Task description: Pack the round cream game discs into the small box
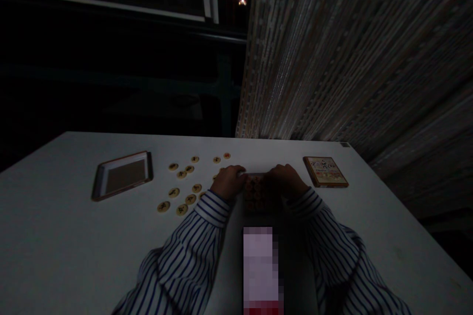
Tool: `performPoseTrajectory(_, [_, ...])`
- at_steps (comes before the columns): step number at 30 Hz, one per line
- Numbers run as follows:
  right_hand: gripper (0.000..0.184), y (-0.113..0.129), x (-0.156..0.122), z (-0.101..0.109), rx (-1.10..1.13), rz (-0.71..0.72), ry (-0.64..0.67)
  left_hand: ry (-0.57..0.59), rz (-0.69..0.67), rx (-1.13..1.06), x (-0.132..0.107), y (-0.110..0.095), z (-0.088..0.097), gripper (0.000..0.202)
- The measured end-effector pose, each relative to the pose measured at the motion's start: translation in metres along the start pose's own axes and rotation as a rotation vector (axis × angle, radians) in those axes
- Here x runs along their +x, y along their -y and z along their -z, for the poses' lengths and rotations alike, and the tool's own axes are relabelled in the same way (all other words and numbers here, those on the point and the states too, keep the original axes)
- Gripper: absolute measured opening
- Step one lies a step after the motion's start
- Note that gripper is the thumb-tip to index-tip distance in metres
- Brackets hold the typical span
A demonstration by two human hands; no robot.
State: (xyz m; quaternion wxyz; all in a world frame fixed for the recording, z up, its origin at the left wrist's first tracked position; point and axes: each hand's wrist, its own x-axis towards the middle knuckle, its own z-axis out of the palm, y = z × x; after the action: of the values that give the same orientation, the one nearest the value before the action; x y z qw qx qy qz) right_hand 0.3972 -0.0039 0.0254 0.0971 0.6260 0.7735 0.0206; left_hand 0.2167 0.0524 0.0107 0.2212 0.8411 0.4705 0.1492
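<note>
The white desk (pixel 74 246) reads like a clock face, the person at six o'clock. Between nine and ten lies an open shallow tray (pixel 127 178). Next, from nine round to twelve, loose round pieces (pixel 174 192) are scattered, dark characters on most. Near the dial's centre the left hand (pixel 228 183) bends its fingers at the left edge of a packed block of pieces (pixel 254 192); whether they grip, I cannot tell. The block sits between both hands in deep shadow, discs in rows. I'd expect it hard, smooth and fairly heavy for its size, sturdy, though discs could slip loose; both sides, low down, seem the best hold. The right hand (pixel 287 182) is at its right edge, fingers curled but too dark to show a grip. Toward two o'clock, apart, lies a flat printed box (pixel 325 171).
</note>
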Motion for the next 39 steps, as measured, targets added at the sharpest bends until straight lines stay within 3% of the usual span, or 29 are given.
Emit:
performPoseTrajectory(15, [0.021, 0.0012, -0.0016, 0.0018, -0.021, 0.003, 0.001, 0.024, 0.060, -0.035, -0.0012, -0.0008, 0.0016, 0.031])
performPoseTrajectory(39, [0.020, 0.0023, -0.0013, 0.0000, -0.022, 0.008, -0.014, 0.024, 0.031, -0.021, -0.0024, -0.0032, 0.0031, 0.032])
